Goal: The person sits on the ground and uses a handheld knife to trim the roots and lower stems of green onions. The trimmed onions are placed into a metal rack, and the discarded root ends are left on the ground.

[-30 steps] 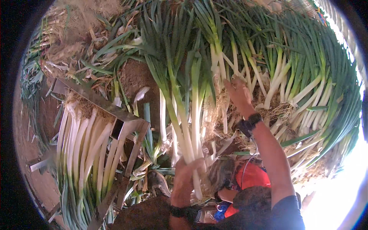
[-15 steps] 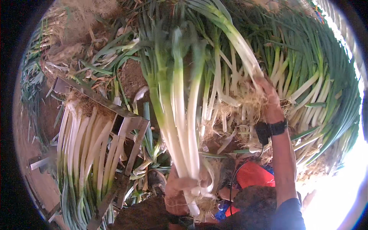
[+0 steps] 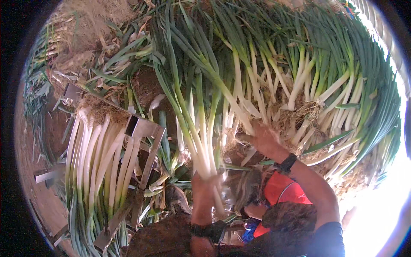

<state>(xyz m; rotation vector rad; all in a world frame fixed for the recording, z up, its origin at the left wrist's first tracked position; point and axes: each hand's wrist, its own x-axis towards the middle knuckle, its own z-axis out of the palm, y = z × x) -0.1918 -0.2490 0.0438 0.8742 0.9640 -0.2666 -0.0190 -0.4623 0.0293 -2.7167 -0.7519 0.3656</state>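
Note:
My left hand (image 3: 205, 186), low in the middle, is wrapped round the white lower ends of a few long green onions (image 3: 199, 150). Their green leaves rise away from me. To the right, my right hand (image 3: 269, 142) closes round the root end of another green onion (image 3: 233, 103), which slants up and left across the held bunch. Its fingertips are partly hidden and slightly blurred. Just beyond that hand lies a large heap of green onions (image 3: 308, 77), their white stems and tangled roots turned towards me.
At left, a metal frame (image 3: 147, 128) holds a row of green onions (image 3: 92, 158), roots at the top, leaves hanging down. Loose leaves and peelings (image 3: 115, 73) litter the soil behind it. A shoe (image 3: 177, 199) and something red (image 3: 284, 188) are close to my legs.
My right hand has moved down and left with its green onion, nearer the left hand. The left hand and its bunch have shifted slightly up, the stems now leaning further left.

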